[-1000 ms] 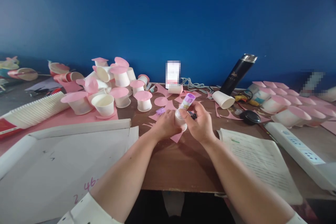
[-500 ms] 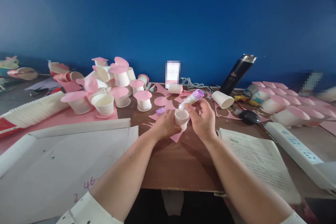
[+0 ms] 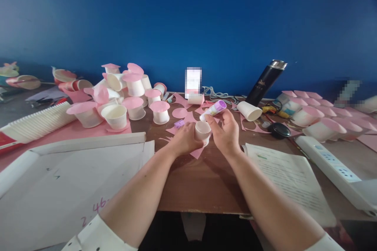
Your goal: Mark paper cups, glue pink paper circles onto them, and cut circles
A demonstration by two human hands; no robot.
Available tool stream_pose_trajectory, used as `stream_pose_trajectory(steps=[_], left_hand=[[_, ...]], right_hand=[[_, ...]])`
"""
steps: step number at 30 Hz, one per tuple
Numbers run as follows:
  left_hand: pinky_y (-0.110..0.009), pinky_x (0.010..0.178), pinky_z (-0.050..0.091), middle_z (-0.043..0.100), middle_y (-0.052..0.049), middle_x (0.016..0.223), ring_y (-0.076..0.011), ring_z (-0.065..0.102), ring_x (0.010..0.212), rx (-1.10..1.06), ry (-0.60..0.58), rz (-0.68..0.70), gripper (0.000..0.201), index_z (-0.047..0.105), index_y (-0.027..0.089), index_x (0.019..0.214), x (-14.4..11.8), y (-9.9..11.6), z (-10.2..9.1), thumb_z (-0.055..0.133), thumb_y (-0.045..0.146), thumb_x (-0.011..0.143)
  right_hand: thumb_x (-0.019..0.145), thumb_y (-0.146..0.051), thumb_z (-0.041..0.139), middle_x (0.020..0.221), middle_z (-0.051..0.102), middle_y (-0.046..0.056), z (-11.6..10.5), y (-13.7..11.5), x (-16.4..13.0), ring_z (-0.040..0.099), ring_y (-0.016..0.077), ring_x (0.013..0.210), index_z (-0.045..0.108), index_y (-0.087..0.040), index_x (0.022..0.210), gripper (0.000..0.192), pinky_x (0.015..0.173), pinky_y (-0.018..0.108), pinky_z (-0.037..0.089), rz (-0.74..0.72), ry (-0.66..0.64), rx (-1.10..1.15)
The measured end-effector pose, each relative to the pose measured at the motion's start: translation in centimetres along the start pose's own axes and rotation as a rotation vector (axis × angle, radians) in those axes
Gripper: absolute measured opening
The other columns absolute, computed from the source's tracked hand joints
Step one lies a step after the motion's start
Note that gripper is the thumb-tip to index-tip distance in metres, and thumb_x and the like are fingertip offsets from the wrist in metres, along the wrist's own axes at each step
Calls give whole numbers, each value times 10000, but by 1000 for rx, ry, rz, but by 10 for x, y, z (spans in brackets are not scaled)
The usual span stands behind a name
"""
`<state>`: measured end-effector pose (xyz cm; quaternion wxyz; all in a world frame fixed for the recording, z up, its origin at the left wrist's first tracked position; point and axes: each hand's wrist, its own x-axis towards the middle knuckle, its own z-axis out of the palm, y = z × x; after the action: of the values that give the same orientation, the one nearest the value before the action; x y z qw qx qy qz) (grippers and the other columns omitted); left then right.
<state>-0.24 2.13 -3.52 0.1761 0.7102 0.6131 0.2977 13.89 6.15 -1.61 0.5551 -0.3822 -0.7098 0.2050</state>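
Note:
My left hand (image 3: pixel 186 138) is wrapped around a white paper cup (image 3: pixel 203 130) at the middle of the table, its round base facing up. In my right hand (image 3: pixel 226 135) is a purple and white glue stick (image 3: pixel 213 110), slanted so that its white end is close to the far edge of the cup's base; whether they touch I cannot tell. A purple cap (image 3: pixel 179 124) lies just beyond my left fingers. Pink paper scraps (image 3: pixel 196 153) lie under and around the cup, and a pink paper circle (image 3: pixel 179 113) is a little farther back.
Left stand cups topped with pink circles (image 3: pixel 160 107), a long stack of cups (image 3: pixel 44 123) and a whiteboard-like sheet (image 3: pixel 73 184). A lone cup (image 3: pixel 249 111), a black flask (image 3: pixel 263 84), printed papers (image 3: pixel 288 184) and a power strip (image 3: pixel 335 168) are on the right.
Hands, cup and glue stick keep nearly the same pose. The whole view has shifted very slightly, and the glue stick's white end sits a touch farther left.

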Motion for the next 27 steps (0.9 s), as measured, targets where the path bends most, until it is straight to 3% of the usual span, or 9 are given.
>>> stream_pose_trajectory(steps=[5,9,12,16,19,21,24,27], left_hand=[[-422,862,468,633,-111,1069,-293,575,1030,-6,-14,24,380,540,182,1040,1,0,1,625,303,690],[-410,847,469,636,-118,1057,-287,597,980,15,-1,1,384,548,174,1027,1,1,1,639,325,686],[-409,842,471,630,-118,1078,-283,603,972,12,-14,-21,420,551,174,1055,0,2,0,647,364,693],[-437,930,436,593,-136,1186,-314,541,1116,21,-54,-32,628,516,165,1198,-1,1,-3,700,424,656],[-471,989,392,538,-149,1275,-341,488,1191,86,-84,1,743,484,181,1279,-4,-2,-13,726,452,631],[-462,989,396,525,-139,1297,-333,495,1190,120,-103,-1,699,493,205,1291,-6,-4,-24,711,393,653],[-346,884,467,596,-104,1190,-237,599,1029,77,-90,-65,472,570,203,1213,-6,-6,-41,587,246,743],[-293,786,477,638,-67,1035,-184,622,889,115,116,-163,332,641,209,1084,-3,-9,-49,476,177,798]], right_hand=[[810,-397,646,924,703,35,5,-2,2,654,214,849,610,-231,944,217,763,366,516,1,-82,-52],[788,-382,668,879,693,41,3,-4,4,638,205,804,608,-212,907,216,748,358,506,2,-69,-83],[778,-415,670,866,678,36,-3,-3,5,623,191,764,610,-204,929,267,723,351,498,59,29,-51],[771,-461,671,861,661,27,-13,3,9,612,174,771,612,-194,923,313,729,337,482,182,224,52],[742,-451,702,812,645,11,-16,8,13,603,155,739,599,-188,874,312,723,319,479,252,277,207],[724,-444,719,783,642,4,-17,10,15,601,150,716,594,-189,857,314,709,312,479,294,267,295],[720,-441,723,772,648,2,-17,10,16,607,154,712,595,-196,867,313,696,305,481,330,258,378],[732,-436,716,751,641,-8,-17,9,15,601,149,705,598,-202,862,293,692,296,479,334,253,399]])
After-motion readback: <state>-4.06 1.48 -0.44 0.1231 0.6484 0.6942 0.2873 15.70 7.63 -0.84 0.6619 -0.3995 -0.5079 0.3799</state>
